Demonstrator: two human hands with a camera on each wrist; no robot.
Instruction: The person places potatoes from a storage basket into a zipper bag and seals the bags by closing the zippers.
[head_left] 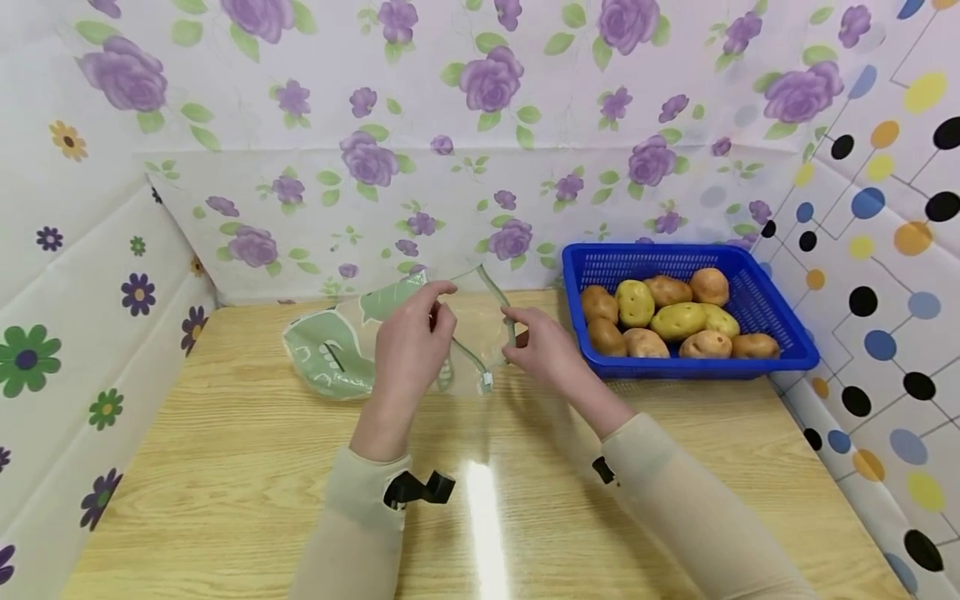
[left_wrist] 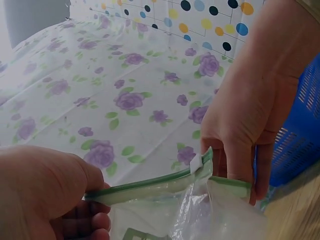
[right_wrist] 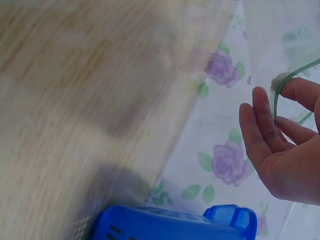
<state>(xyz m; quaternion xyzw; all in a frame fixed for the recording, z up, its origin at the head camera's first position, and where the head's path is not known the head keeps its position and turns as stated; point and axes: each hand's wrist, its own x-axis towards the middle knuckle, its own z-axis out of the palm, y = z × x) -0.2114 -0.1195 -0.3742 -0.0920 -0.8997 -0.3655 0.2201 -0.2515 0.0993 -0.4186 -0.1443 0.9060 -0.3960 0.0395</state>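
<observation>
A clear zip bag (head_left: 341,342) with a green print and green zip strips lies on its side, its mouth spread towards the right. My left hand (head_left: 416,333) pinches one zip strip near the bag's middle; in the left wrist view the thumb of that left hand (left_wrist: 45,195) presses on the green strip. The opposite strip is pinched by my right hand (head_left: 547,346), with other fingers loose in the right wrist view, where the right hand (right_wrist: 290,145) holds the green edge (right_wrist: 277,100). A white slider (head_left: 487,379) sits at the strip's near end.
Right of the bag stands a blue plastic basket (head_left: 750,283) holding several potatoes (head_left: 678,321). The wooden table (head_left: 247,467) runs under everything. Flowered cloth (head_left: 360,208) covers the back, and a dotted sheet (head_left: 885,275) hangs at the right.
</observation>
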